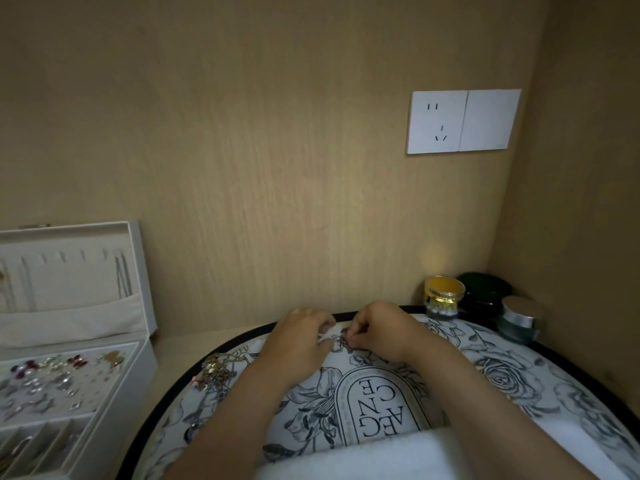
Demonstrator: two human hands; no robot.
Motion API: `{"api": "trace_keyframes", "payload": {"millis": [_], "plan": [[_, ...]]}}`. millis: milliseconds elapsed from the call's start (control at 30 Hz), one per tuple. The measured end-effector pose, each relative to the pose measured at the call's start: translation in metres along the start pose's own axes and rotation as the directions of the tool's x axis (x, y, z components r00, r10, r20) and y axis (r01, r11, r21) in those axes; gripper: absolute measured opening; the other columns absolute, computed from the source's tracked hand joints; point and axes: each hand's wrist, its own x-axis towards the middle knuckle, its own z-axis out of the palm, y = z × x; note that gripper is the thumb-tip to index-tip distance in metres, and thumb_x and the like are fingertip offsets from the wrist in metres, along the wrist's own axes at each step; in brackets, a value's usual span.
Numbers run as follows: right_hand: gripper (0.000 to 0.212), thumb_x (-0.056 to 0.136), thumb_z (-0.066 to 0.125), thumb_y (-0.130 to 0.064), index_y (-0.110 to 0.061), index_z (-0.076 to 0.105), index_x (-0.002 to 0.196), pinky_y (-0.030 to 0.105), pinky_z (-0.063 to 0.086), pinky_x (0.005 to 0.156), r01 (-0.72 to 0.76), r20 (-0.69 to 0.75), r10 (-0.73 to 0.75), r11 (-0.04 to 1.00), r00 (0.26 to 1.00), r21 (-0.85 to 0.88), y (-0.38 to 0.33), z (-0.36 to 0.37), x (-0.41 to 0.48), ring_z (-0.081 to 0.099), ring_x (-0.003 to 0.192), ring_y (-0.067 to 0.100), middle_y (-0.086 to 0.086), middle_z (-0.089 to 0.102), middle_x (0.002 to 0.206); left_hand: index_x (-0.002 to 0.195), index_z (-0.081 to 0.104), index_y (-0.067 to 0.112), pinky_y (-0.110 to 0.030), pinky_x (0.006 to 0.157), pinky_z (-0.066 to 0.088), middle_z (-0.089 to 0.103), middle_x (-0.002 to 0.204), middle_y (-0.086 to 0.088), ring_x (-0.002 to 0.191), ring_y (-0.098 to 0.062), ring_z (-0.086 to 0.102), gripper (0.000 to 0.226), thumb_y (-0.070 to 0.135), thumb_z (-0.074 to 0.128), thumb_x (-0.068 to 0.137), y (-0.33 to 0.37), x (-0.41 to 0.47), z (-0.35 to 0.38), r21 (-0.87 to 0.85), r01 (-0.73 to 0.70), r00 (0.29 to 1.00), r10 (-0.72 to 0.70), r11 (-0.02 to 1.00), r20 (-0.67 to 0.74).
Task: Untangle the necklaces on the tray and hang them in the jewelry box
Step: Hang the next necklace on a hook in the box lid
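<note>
A folded white cloth (426, 455) is lying nearest, over the near edge of the tray (540, 386), an oval one with a black rim and a grey floral print. It is sitting on the pale wooden worktop (180, 344). Both bare forearms are reaching forward across the tray, and the hands are meeting close to its far rim.

The left hand (298, 337) is resting knuckles-up with its fingers curled in. The right hand (377, 332) is facing it, fingers bent the same way. Both sets of fingers are pinching the tangled chain (341, 342), a small silvery knot lying between the two hands on the tray. How the strands cross inside the knot is too small to tell.

Left of the left forearm, a heap of necklaces (216, 368) in gold and dark tones is lying on the tray near its left rim, untouched.

Further left, the white jewelry box (131, 403) is standing open on the worktop beside the tray. Its base is holding small earrings and studs (52, 375). Its raised lid (69, 271) is showing a row of hooks, with a few thin chains hanging at the right end above a fabric pocket.

At the far right corner, just beyond the tray's rim, three jars are standing together: a gold-lidded jar (444, 296), a dark green jar (485, 292) and a silver-lidded jar (519, 318).

Above them, a white wall socket (462, 121) is sitting on the wood-grain back wall.
</note>
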Motion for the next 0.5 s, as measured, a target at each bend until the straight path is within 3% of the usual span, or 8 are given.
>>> {"api": "trace_keyframes", "payload": {"millis": [100, 167, 233, 300, 367, 433, 500], "plan": [[0.012, 0.089, 0.071, -0.027, -0.029, 0.076, 0.078, 0.025, 0.056, 0.079, 0.015, 0.017, -0.016, 0.999, 1.000, 0.050, -0.002, 0.001, 0.000, 0.068, 0.083, 0.006, -0.011, 0.074, 0.084, 0.133, 0.058, 0.033, -0.028, 0.098, 0.038, 0.057, 0.117, 0.009, 0.114, -0.009, 0.044, 0.037, 0.035, 0.061, 0.096, 0.004, 0.000, 0.000, -0.083, 0.001, 0.999, 0.003, 0.997, 0.054], [0.015, 0.091, 0.071, -0.025, -0.028, 0.075, 0.076, 0.030, 0.058, 0.082, 0.027, 0.007, -0.028, 0.988, 1.000, 0.153, -0.002, -0.001, 0.001, 0.070, 0.087, 0.013, -0.005, 0.075, 0.084, 0.122, 0.064, 0.034, -0.025, 0.095, 0.043, 0.061, 0.113, 0.010, 0.109, -0.006, 0.052, 0.030, 0.034, 0.066, 0.093, 0.010, 0.000, -0.001, -0.246, 0.062, 0.997, -0.046, 0.967, 0.069], [0.017, 0.094, 0.068, -0.020, -0.026, 0.073, 0.079, 0.033, 0.058, 0.087, 0.051, 0.009, -0.055, 0.964, 0.998, 0.260, -0.004, -0.003, 0.001, 0.071, 0.088, 0.016, -0.001, 0.075, 0.086, 0.109, 0.068, 0.031, -0.018, 0.081, 0.048, 0.067, 0.103, 0.010, 0.093, -0.003, 0.061, 0.020, 0.032, 0.071, 0.089, 0.015, 0.000, -0.005, -0.365, 0.167, 0.986, -0.149, 0.916, 0.077], [0.015, 0.098, 0.063, -0.016, -0.018, 0.071, 0.085, 0.032, 0.057, 0.087, 0.062, 0.008, -0.071, 0.919, 0.997, 0.390, -0.007, -0.004, 0.000, 0.069, 0.083, 0.013, 0.000, 0.074, 0.085, 0.098, 0.068, 0.028, -0.018, 0.069, 0.048, 0.069, 0.092, 0.005, 0.077, -0.004, 0.061, 0.010, 0.030, 0.072, 0.088, 0.017, 0.001, -0.011, -0.403, 0.221, 0.975, -0.207, 0.888, 0.080], [0.016, 0.101, 0.058, -0.017, -0.012, 0.069, 0.089, 0.037, 0.057, 0.087, 0.064, 0.001, -0.075, 0.862, 0.997, 0.502, -0.010, -0.005, -0.002, 0.068, 0.079, 0.015, 0.003, 0.074, 0.083, 0.090, 0.070, 0.027, -0.026, 0.070, 0.052, 0.071, 0.087, 0.001, 0.073, -0.011, 0.064, 0.004, 0.031, 0.070, 0.089, 0.017, 0.001, -0.019, -0.438, 0.224, 0.974, -0.210, 0.871, 0.079], [0.022, 0.104, 0.053, -0.021, -0.011, 0.067, 0.091, 0.041, 0.055, 0.089, 0.063, 0.015, -0.085, 0.841, 0.996, 0.537, -0.014, -0.007, -0.002, 0.066, 0.079, 0.017, 0.004, 0.073, 0.082, 0.082, 0.071, 0.030, -0.033, 0.070, 0.053, 0.071, 0.083, 0.003, 0.072, -0.016, 0.065, 0.011, 0.034, 0.066, 0.090, 0.017, 0.000, -0.031, -0.457, 0.216, 0.976, -0.201, 0.863, 0.081], [0.031, 0.106, 0.045, -0.027, -0.012, 0.063, 0.086, 0.042, 0.051, 0.086, 0.039, 0.047, -0.077, 0.836, 0.996, 0.548, -0.023, -0.008, -0.004, 0.061, 0.078, 0.019, 0.002, 0.071, 0.078, 0.076, 0.067, 0.029, -0.029, 0.064, 0.045, 0.065, 0.076, 0.008, 0.066, -0.010, 0.058, 0.018, 0.035, 0.060, 0.092, 0.018, 0.003, -0.043, -0.457, 0.263, 0.965, -0.228, 0.850, 0.131]]}}
